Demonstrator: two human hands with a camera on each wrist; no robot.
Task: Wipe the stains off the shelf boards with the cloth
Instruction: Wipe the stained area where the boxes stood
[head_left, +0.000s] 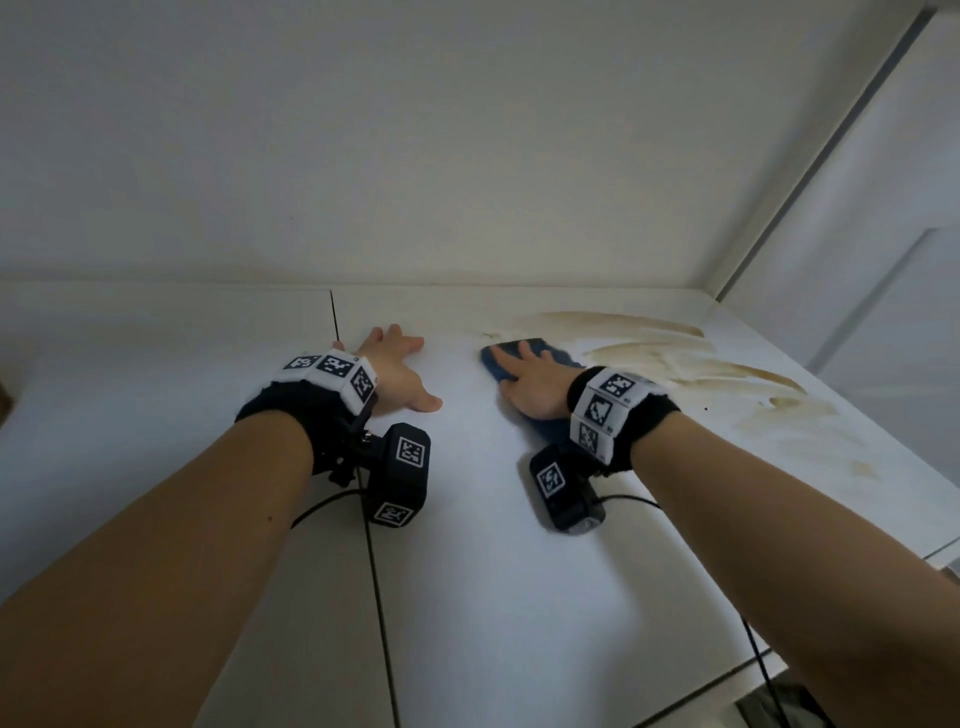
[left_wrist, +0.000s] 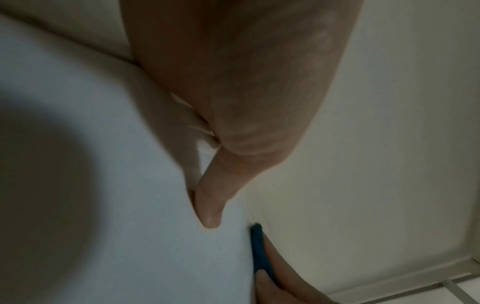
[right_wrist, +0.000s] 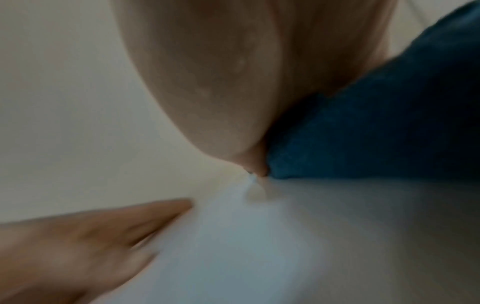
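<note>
A white shelf board (head_left: 493, 545) fills the lower part of the head view. Brown smeared stains (head_left: 691, 364) spread over its right rear area. A dark blue cloth (head_left: 524, 353) lies flat on the board just left of the stains. My right hand (head_left: 524, 382) presses flat on the cloth with straight, spread fingers. In the right wrist view the cloth (right_wrist: 376, 123) bulges beside the palm. My left hand (head_left: 397, 371) rests flat on the bare board to the left of the cloth, fingers spread, holding nothing. The left wrist view shows its thumb (left_wrist: 207, 205) on the board.
A white back wall (head_left: 415, 156) rises behind the board. A white side panel (head_left: 857, 234) with a grey edge strip closes the right side. A thin dark seam (head_left: 335, 322) cuts the board near the left hand. The board's front edge (head_left: 727, 691) runs at the lower right.
</note>
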